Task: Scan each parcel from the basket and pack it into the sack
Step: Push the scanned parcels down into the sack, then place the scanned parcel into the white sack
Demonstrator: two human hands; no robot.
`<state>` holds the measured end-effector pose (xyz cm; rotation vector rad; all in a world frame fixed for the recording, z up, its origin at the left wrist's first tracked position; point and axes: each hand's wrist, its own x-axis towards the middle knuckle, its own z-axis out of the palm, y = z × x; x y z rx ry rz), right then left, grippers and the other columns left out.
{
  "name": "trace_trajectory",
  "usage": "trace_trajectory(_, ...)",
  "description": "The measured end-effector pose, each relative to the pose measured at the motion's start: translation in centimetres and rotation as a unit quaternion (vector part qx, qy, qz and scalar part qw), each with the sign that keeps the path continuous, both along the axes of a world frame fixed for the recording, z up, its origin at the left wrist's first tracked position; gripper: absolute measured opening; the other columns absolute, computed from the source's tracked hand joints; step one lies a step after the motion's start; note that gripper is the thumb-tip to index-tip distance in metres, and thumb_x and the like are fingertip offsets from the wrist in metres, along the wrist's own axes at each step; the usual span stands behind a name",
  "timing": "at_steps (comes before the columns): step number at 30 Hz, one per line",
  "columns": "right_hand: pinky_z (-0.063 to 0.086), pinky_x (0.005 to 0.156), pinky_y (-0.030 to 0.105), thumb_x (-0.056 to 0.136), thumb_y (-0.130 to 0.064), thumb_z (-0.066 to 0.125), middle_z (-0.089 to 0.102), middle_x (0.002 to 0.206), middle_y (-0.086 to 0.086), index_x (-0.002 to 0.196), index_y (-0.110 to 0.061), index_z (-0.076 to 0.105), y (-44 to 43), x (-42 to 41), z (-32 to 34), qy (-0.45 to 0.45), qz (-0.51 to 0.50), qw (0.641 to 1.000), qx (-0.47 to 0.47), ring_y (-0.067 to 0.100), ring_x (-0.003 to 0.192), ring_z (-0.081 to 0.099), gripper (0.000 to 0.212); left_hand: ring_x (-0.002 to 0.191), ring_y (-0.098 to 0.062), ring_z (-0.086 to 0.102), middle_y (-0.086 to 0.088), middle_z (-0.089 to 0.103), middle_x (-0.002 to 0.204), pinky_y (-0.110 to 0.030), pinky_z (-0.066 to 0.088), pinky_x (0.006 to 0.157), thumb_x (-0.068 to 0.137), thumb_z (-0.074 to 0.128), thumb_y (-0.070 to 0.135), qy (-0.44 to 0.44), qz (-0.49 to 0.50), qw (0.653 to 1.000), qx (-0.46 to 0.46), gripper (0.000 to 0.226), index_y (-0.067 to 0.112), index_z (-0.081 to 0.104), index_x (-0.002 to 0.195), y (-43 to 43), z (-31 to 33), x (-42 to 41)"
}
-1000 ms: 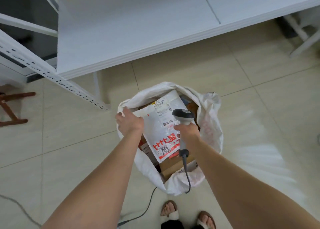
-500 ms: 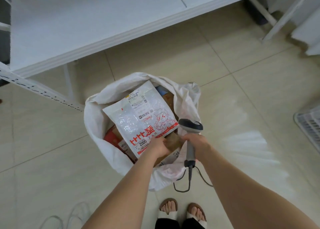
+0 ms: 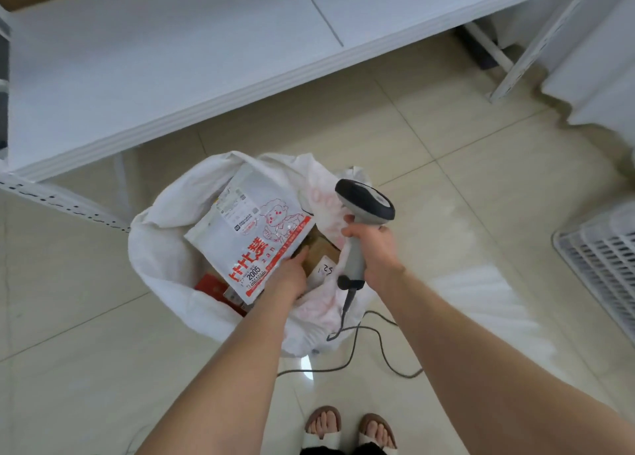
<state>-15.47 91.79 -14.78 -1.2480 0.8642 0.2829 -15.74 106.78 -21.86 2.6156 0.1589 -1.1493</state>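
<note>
Tiled floor (image 3: 103, 351), pale & glossy, w/ two sandalled feet (image 3: 323, 427) closest to the camera, on the near side of the sack (image 3: 161, 248). A grey cable (image 3: 378, 344) loops over the tiles at the sack's near-right foot & runs up to the scanner (image 3: 364, 203). The right hand (image 3: 372, 248) is wrapped round the scanner's handle, above the sack's right rim, w/ the head aimed away from the person & not at any label. The left hand (image 3: 292, 276) reaches into the sack's mouth from the near side & holds the white parcel (image 3: 247, 238) by its near corner, fingers curled at the edge. The tips are hidden, so can't tell how far under they go.

Step, as I read it: packing. The white parcel lies tilted on top of the load inside the sack, label side up, so the scan is prob done & it only needs settling. Next move: let go, draw the hand out w/o dragging the slack rim, then turn right of the sack for another one.

Contents: the sack looks well filled. The white parcel is on top, w/ a brown box (image 3: 319, 251) bearing a handwritten label just right of it & a red packet (image 3: 213, 286) showing under its near-left corner. The basket (image 3: 598, 265), white & slatted, sits well to the right of the sack & is cut by the frame edge, so its contents can't be told. Beyond the sack stands a white shelf (image 3: 171, 59)
</note>
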Motion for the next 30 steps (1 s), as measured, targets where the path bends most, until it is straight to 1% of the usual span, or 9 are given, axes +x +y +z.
trace_trajectory(4, 0.049, 0.066, 0.032, 0.081, 0.003, 0.064, 0.059, 0.079, 0.009, 0.084, -0.001, 0.06, -1.3, -0.5, 0.4, 0.073, 0.051, 0.993, -0.075, 0.023, 0.073, 0.056, 0.007, 0.127, -0.031, 0.047, -0.015, 0.037, 0.149, -0.034, 0.041, 0.099, 0.096, 0.039, 0.002, -0.004, 0.022, 1.0, -0.016, 0.065, 0.028, 0.019, 0.152, -1.0, 1.1, 0.5)
trace_trajectory(6, 0.041, 0.053, 0.026, 0.083, 0.003, 0.061, 0.049, 0.07, 0.006, 0.071, -0.007, 0.048, -1.5, -0.9, 0.5, 0.106, 0.088, 0.984, -0.116, 0.017, 0.061, 0.049, 0.021, 0.128, -0.033, 0.045, -0.016, 0.04, 0.146, -0.037, 0.04, 0.103, 0.096, 0.044, 0.01, -0.026, 0.039, 0.999, -0.008, 0.056, 0.021, 0.029, 0.149, -0.5, 2.4, 1.0)
trace_trajectory(10, 0.038, 0.052, 0.026, 0.083, 0.002, 0.059, 0.045, 0.069, 0.006, 0.072, -0.008, 0.047, -1.1, -1.1, 1.7, 0.128, 0.119, 0.973, -0.151, 0.015, 0.059, 0.045, 0.019, 0.126, -0.034, 0.047, -0.017, 0.036, 0.147, -0.04, 0.044, 0.102, 0.093, 0.042, 0.006, -0.01, 0.05, 0.998, 0.024, 0.052, 0.012, 0.036, 0.144, 1.0, 5.7, 1.9)
trace_trajectory(13, 0.049, 0.061, 0.032, 0.082, -0.003, 0.062, 0.052, 0.071, 0.006, 0.074, -0.013, 0.05, -0.6, -1.4, 3.6, 0.13, 0.122, 0.97, -0.165, 0.018, 0.062, 0.052, 0.018, 0.124, -0.032, 0.049, -0.016, 0.038, 0.145, -0.04, 0.045, 0.101, 0.096, 0.042, 0.01, -0.003, 0.05, 0.998, 0.031, 0.047, 0.011, 0.039, 0.143, 1.2, 8.7, 1.8)
trace_trajectory(16, 0.057, 0.076, 0.041, 0.077, -0.003, 0.065, 0.063, 0.078, 0.012, 0.082, -0.012, 0.056, -0.2, -1.6, 6.7, 0.118, 0.094, 0.981, -0.118, 0.026, 0.07, 0.063, 0.014, 0.118, -0.03, 0.053, -0.016, 0.041, 0.142, -0.037, 0.048, 0.096, 0.095, 0.045, 0.008, -0.022, 0.043, 0.999, 0.009, 0.045, 0.01, 0.042, 0.14, 0.9, 12.6, 2.1)
trace_trajectory(20, 0.053, 0.064, 0.034, 0.076, 0.003, 0.066, 0.057, 0.063, 0.011, 0.078, -0.009, 0.056, -0.6, -1.7, 12.1, 0.077, 0.054, 0.995, -0.031, 0.019, 0.053, 0.054, 0.015, 0.11, -0.027, 0.057, -0.014, 0.043, 0.14, -0.03, 0.048, 0.077, 0.094, 0.045, 0.006, -0.064, 0.019, 0.998, 0.002, 0.043, 0.012, 0.047, 0.137, -0.3, 19.2, 3.5)
trace_trajectory(23, 0.047, 0.051, 0.026, 0.079, 0.006, 0.063, 0.055, 0.061, 0.009, 0.076, -0.008, 0.056, -2.0, -2.3, 16.5, 0.037, 0.028, 0.999, -0.003, 0.014, 0.047, 0.05, 0.016, 0.1, -0.027, 0.06, -0.009, 0.055, 0.12, -0.026, 0.043, 0.064, 0.095, 0.043, 0.005, -0.079, -0.033, 0.996, -0.008, 0.029, 0.009, 0.057, 0.12, -2.4, 24.1, 5.2)
trace_trajectory(27, 0.038, 0.043, 0.019, 0.086, -0.005, 0.065, 0.055, 0.052, 0.006, 0.08, -0.006, 0.057, -6.1, -2.9, 22.1, 0.002, -0.061, 0.997, 0.035, 0.011, 0.039, 0.046, 0.01, 0.118, -0.028, 0.054, -0.01, 0.049, 0.136, -0.035, 0.046, 0.096, 0.094, 0.044, 0.006, -0.134, -0.055, 0.989, -0.016, 0.04, 0.014, 0.055, 0.131, -7.4, 29.4, 7.0)
trace_trajectory(30, 0.037, 0.043, 0.019, 0.088, -0.01, 0.066, 0.054, 0.056, 0.008, 0.086, -0.008, 0.057, -10.6, -3.5, 25.6, -0.024, -0.126, 0.99, 0.059, 0.013, 0.042, 0.046, 0.01, 0.121, -0.03, 0.051, -0.012, 0.046, 0.14, -0.036, 0.043, 0.101, 0.092, 0.046, 0.009, -0.16, -0.101, 0.982, -0.022, 0.043, 0.018, 0.054, 0.133, -12.9, 32.9, 7.6)
